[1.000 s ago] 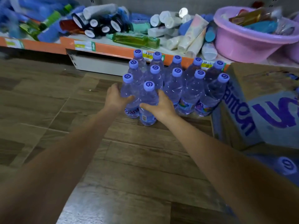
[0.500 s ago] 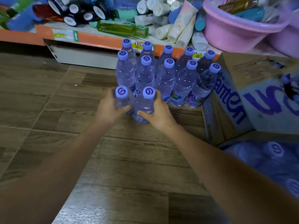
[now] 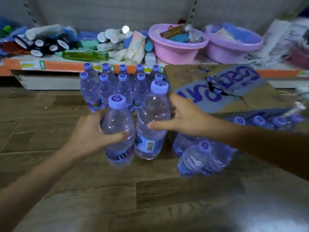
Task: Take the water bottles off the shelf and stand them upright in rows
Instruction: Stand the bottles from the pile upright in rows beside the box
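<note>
Two clear water bottles with purple caps are in my hands near the middle of the view. My left hand is wrapped around the nearer bottle. My right hand grips the taller-looking bottle from its right side, thumb across the front. Behind them, several bottles stand upright in two rows on the wooden floor, just in front of the low shelf. To the right, a plastic-wrapped pack of bottles lies low on the floor.
A torn cardboard box with purple print sits right of the rows. The shelf holds tubes, dark jars, a green bottle and two pink basins. Bare wooden floor lies to the left and near me.
Both hands have pulled back toward me with the two bottles, away from the standing rows. The camera has tilted up and right, showing more of the shelf and the wrapped pack.
</note>
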`<act>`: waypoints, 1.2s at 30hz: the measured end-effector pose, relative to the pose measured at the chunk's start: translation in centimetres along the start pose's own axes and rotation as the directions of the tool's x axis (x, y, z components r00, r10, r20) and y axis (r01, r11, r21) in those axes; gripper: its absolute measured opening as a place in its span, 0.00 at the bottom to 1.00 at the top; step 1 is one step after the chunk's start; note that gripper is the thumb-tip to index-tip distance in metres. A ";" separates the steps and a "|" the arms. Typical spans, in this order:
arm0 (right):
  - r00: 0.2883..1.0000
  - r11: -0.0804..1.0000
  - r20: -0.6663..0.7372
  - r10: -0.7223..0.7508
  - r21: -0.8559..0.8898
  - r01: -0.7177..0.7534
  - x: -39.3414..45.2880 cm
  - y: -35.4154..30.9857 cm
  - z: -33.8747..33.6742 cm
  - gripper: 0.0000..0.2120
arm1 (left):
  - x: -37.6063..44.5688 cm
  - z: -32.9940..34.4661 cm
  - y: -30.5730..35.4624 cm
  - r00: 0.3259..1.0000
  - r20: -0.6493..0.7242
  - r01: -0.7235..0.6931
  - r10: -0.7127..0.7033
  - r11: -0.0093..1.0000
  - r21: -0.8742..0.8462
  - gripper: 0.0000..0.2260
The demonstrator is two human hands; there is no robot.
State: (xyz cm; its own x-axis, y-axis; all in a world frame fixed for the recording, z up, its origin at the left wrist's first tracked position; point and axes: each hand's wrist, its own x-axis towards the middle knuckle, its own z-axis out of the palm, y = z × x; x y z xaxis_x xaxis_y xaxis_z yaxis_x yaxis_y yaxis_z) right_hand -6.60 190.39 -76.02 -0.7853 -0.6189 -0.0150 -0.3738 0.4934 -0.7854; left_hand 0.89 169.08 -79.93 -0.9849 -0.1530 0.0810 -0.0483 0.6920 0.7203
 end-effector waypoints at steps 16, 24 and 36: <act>0.824 0.935 -0.488 0.288 -0.042 -0.352 -24.0 17.6 -20.1 0.31 | 1.7 27.0 26.3 0.801 0.553 -0.217 0.230 0.972 -0.089 0.20; 0.857 0.937 -0.387 0.340 0.058 -0.346 -21.5 26.9 -14.0 0.33 | 2.6 32.1 22.8 0.864 0.502 -0.131 -0.043 0.943 0.307 0.16; 0.884 0.924 -0.269 0.383 0.141 -0.357 -18.6 28.8 -11.7 0.36 | 3.5 30.1 21.4 0.856 0.495 0.063 -0.149 0.980 0.187 0.22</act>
State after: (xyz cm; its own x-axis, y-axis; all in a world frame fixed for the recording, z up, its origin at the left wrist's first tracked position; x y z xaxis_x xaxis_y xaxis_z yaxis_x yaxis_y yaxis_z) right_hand -8.53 223.29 -91.10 -0.9699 -0.1940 -0.1473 0.0045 0.5904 -0.8071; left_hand -8.54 204.60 -84.94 -0.9181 0.1153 -0.3793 -0.1400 0.8008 0.5823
